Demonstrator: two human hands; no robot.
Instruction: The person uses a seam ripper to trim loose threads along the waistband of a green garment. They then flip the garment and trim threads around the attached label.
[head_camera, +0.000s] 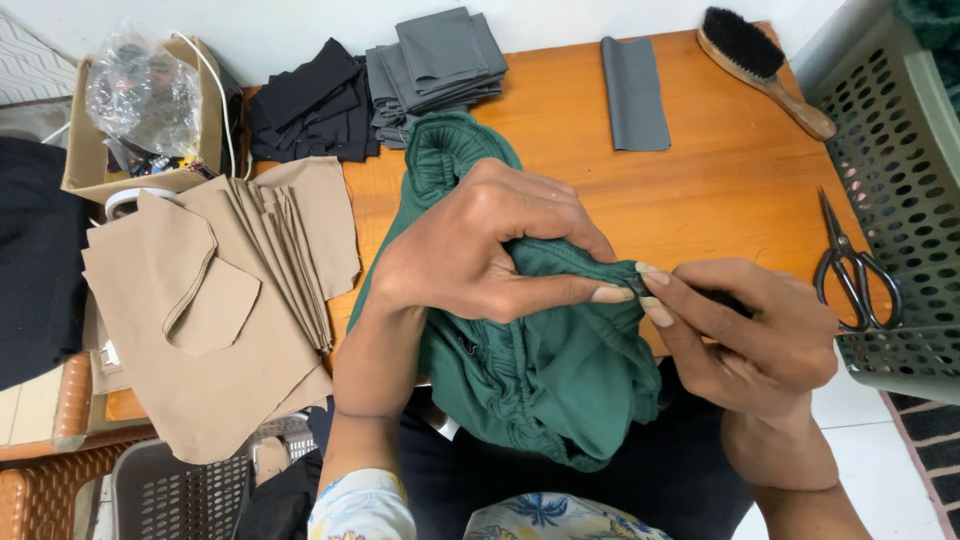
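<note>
one green garment (540, 370) lying bunched at the counter (700, 190) edge, one scissors (855, 270), one brush (765, 68) nearby. pinching its gathered waistband with both hands: left hand (480, 250) closed, right hand (750, 335) closed on fabric.

Two bare hands and forearms are seen from above. On the left hand (480, 250) and the right hand (745, 335), the nails are kept fairly long and rounded, and are coated in a pale, glossy polish; this is clearest at the thumb and fingertips near the centre of the frame. No rings, watch or bracelets are worn. At the bottom edge, a short sleeve (360, 505) of light fabric is seen, printed with blue palm-like leaves and small yellow and pink patches. The same print is shown on the shirt front (550, 518). Dark trousers (660, 470) are worn below it.
</note>
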